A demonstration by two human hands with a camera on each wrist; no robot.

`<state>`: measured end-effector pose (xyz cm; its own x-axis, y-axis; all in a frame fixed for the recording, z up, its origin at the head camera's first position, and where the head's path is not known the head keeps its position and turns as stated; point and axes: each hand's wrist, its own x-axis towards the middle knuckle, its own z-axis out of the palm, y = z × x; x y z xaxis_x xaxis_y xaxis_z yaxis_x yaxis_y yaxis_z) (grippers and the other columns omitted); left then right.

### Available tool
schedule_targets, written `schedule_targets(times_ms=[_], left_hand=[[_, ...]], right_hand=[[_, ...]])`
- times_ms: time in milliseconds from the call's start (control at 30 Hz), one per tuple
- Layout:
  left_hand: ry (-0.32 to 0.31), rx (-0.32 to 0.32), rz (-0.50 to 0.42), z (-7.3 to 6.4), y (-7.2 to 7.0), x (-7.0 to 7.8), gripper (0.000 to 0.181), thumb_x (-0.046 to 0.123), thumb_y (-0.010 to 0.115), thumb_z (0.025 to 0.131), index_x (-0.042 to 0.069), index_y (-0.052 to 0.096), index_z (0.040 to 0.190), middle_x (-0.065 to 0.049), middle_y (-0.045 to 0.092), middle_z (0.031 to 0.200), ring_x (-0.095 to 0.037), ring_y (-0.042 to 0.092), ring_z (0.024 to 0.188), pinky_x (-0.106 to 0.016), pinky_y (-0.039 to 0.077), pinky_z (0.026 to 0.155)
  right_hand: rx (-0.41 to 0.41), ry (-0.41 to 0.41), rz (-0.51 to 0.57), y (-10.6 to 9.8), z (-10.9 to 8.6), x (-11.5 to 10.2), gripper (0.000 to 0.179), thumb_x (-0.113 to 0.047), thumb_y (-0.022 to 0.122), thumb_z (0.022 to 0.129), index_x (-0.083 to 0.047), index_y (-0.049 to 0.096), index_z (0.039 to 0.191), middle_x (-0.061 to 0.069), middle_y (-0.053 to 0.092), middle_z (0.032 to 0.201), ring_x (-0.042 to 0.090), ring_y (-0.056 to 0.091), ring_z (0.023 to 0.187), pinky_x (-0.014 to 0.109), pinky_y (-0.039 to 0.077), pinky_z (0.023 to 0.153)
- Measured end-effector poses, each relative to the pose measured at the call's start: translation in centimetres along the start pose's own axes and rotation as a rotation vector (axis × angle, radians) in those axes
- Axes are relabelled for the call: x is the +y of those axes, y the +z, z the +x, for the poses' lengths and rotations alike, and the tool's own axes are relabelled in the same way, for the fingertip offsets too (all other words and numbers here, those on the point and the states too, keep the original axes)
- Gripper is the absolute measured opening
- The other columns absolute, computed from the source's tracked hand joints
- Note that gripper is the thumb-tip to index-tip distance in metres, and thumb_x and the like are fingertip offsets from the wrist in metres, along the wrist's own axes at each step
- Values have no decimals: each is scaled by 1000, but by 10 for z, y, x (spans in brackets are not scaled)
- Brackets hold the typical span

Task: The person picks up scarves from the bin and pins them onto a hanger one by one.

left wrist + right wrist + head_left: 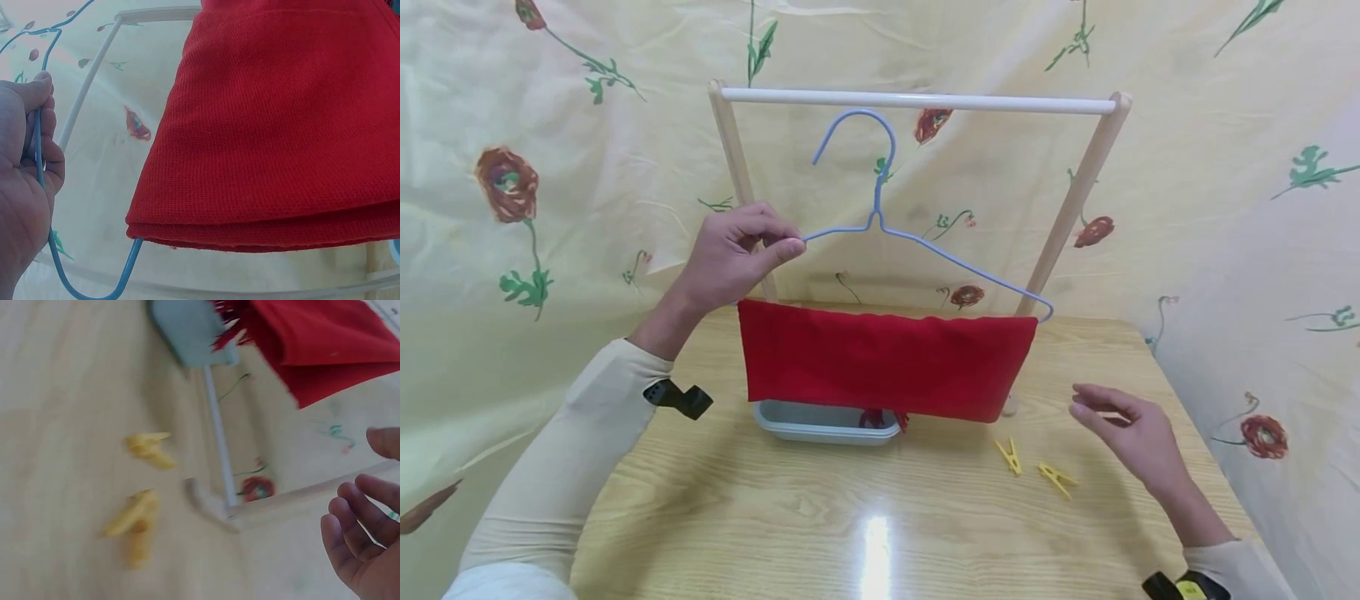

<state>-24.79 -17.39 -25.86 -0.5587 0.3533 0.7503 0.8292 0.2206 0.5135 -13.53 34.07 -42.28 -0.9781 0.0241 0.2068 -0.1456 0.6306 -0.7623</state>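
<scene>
My left hand [733, 254] pinches the left shoulder of a blue wire clothes hanger [958, 260], holding it up over the table. A folded red cloth [887, 358] is draped over the hanger's bottom bar, which the fabric hides. In the left wrist view, the fingers and thumb close round the wire near the folded cloth [269, 125]. Red fringe [231, 331] shows below the cloth in the right wrist view. My right hand [1131, 437] holds nothing, its fingers loosely bent, to the right of two yellow clothespins [1009, 457] on the table.
Behind the hanger stands a rack with a white top rail [917, 101] and wooden side posts [1075, 200]. A pale blue-grey plastic basin [827, 433] sits on the wooden table [790, 517], partly behind the cloth. Flower-patterned fabric [647, 150] surrounds the table.
</scene>
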Motion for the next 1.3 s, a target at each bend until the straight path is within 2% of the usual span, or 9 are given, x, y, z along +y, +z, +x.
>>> schedule_targets(times_ms=[300,533,600,667,833,900,1000,1167,1300], left_hand=[[-8,5,26,-4,-4,2,13,-10,79,82,-3,78,93,2,64,77,-14,49,66,-24,37,57],[-6,14,31,-5,-4,0,13,-10,79,82,-3,78,92,4,63,77,-13,49,66,-23,37,57],[-1,16,34,-5,-4,0,12,-10,79,82,-3,78,91,4,63,77,-13,49,66,-23,36,57],[4,14,33,-4,-4,0,12,-10,79,82,-3,78,91,5,64,77,-13,49,67,-24,36,57],[14,9,31,-3,-3,0,12,-10,80,81,-3,78,91,5,63,77,-12,49,67,-24,35,57],[11,10,34,-3,-3,0,12,-10,80,81,-2,78,91,5,63,77,-12,49,67,-24,35,57],[7,8,37,-2,-3,-1,12,-10,79,82,-1,79,91,5,63,77,-12,49,67,-24,35,58],[-2,3,37,-2,-3,-1,12,-9,80,82,-1,79,91,4,63,76,-12,49,67,-24,35,58],[-15,5,38,-2,-3,-2,13,-9,80,81,-1,79,92,4,63,76,-12,49,67,-24,35,58]], right_hand=[[-36,88,-50,18,-28,26,47,-35,74,96,-6,67,132,-1,73,118,-12,60,96,14,53,76],[-48,52,-170,26,-42,41,48,-38,77,92,-9,70,129,12,71,123,-12,54,97,20,55,72],[-55,57,-199,27,-45,43,50,-41,78,91,-10,70,129,12,71,123,-12,54,97,20,54,71],[-71,73,-219,28,-49,44,53,-43,79,90,-11,69,130,11,70,124,-5,57,99,22,53,71],[-136,117,-259,28,-55,46,62,-47,80,87,-8,66,133,13,68,124,30,63,108,35,52,72],[-167,132,-269,28,-56,48,66,-49,80,86,-7,65,134,16,67,124,37,62,109,40,52,73],[-190,141,-282,30,-57,51,70,-51,82,83,-7,65,134,16,67,120,38,62,108,46,53,74],[-177,116,-321,35,-59,58,73,-53,87,75,-8,69,129,11,70,111,33,65,102,52,54,79],[-169,104,-337,38,-60,62,73,-53,88,73,-7,70,126,10,71,109,31,66,100,51,54,82]])
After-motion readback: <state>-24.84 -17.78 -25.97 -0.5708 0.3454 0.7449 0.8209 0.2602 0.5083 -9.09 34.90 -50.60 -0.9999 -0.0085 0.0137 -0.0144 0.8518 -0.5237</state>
